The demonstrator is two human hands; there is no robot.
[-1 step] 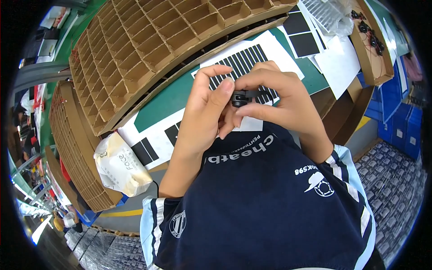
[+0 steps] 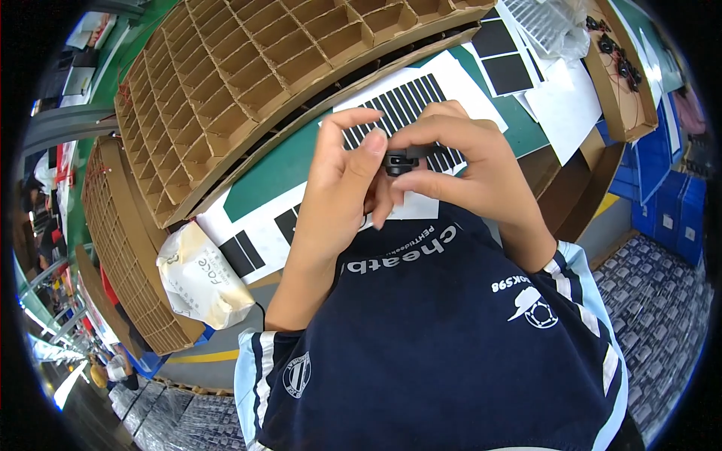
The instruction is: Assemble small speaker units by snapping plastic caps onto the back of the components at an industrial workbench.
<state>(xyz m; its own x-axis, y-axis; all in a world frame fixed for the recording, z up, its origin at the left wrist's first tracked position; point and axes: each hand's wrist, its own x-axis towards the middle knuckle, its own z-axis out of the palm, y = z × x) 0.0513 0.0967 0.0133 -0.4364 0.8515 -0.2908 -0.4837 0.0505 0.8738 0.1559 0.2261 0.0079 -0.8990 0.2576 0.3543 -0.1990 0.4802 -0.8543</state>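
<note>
**Both hands pinch a small black part above the bench**

The left hand [image 2: 338,188] and the right hand [image 2: 466,165] meet in the middle of the view, just above the near edge of the green bench [image 2: 271,169]. Between them sits a small black part [image 2: 401,160], held up off the bench. The left thumb and forefinger close on its left side, while the right thumb and fingers [image 2: 432,143] grip it from the right and from above. Both hands touch the part; its exact shape is too small to tell.

Under the hands lies a white sheet with black stripes [image 2: 410,98], flat on the bench. Farther left, a large cardboard divider tray [image 2: 248,75] with many square cells rests tilted across the far side of the bench. A second divider tray [image 2: 120,248] stands on edge at the left. Near it, at the near left corner, lies a crumpled white bag [image 2: 199,278]. At the far right, more white sheets with black squares [image 2: 511,60] lie beside a shallow cardboard box [image 2: 624,83] that holds small black pieces. The person wears a dark blue shirt [image 2: 451,338] with light trim.
</note>
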